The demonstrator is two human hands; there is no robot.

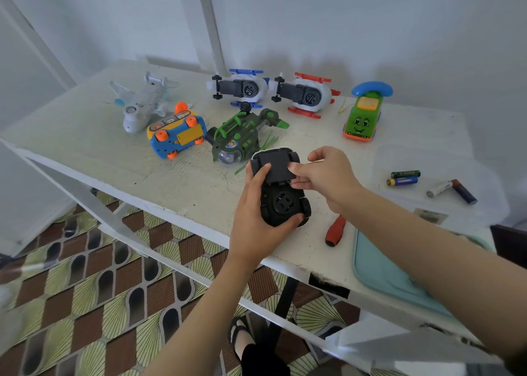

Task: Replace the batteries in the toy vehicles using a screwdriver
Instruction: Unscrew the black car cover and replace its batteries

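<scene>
Gripping upturned black toy car (285,204) in left hand (252,221), fingers curled round its near end, over near edge of table (185,181). Pinching battery cover (275,166) on its underside with right hand (330,176), thumb and fingertips. Can't tell seated or loose. Not holding screwdriver (336,230), parked on table by right forearm; batteries (402,180) farther right, well apart from car. Likely to go wrong: snapping cover tabs by prying at an angle; dropping car or cover over the edge onto floor (114,304) from a one-handed grip; losing the screw, not visible here; mixing spent and fresh cells, lying together unsorted
</scene>
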